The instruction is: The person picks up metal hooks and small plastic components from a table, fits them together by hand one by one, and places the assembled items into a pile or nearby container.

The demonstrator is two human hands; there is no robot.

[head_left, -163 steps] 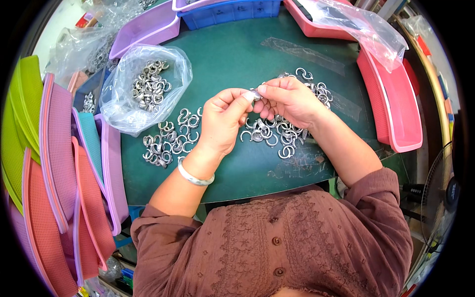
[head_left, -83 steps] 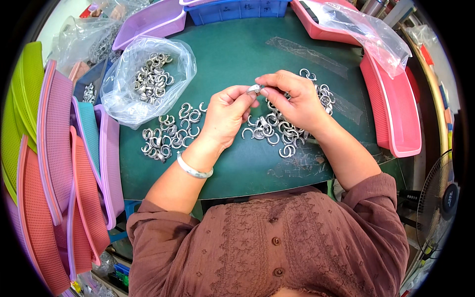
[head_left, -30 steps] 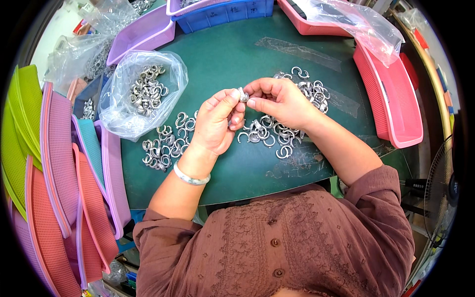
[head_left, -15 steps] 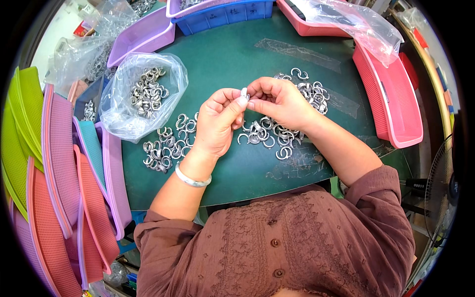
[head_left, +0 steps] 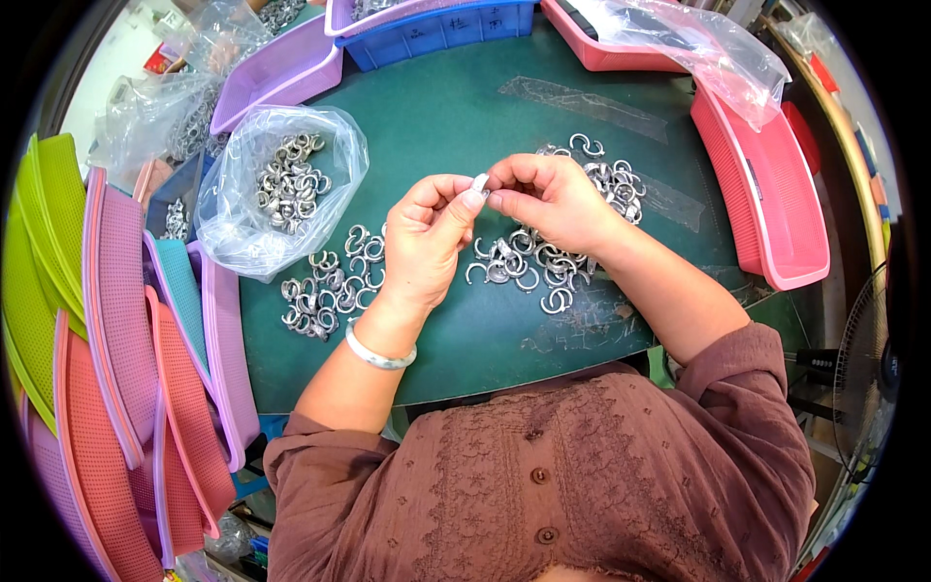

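Note:
Above the middle of the green tabletop, my left hand point(head_left: 423, 233) and my right hand point(head_left: 553, 202) meet at their fingertips. Between them they pinch a small silver metal ring point(head_left: 479, 181), mostly covered by the fingers. Left of my left wrist lies a loose pile of silver C-shaped rings point(head_left: 325, 293). Beneath and beside my right hand spreads a second pile of such rings point(head_left: 524, 267), part of it hidden by that hand. A clear plastic bag point(head_left: 228, 238), open at the top, holds more silver pieces point(head_left: 291, 184) at the left.
Purple point(head_left: 281, 78), blue point(head_left: 436, 37) and pink baskets point(head_left: 790, 223) ring the table's far and right edges. At the left, several colourful baskets point(head_left: 121, 310) are stacked on edge. Plastic film point(head_left: 718, 48) drapes over the far right basket. A black fan point(head_left: 858, 373) stands at the right.
The ring has tilted slightly to the right between my fingertips. Both hands stay almost in place.

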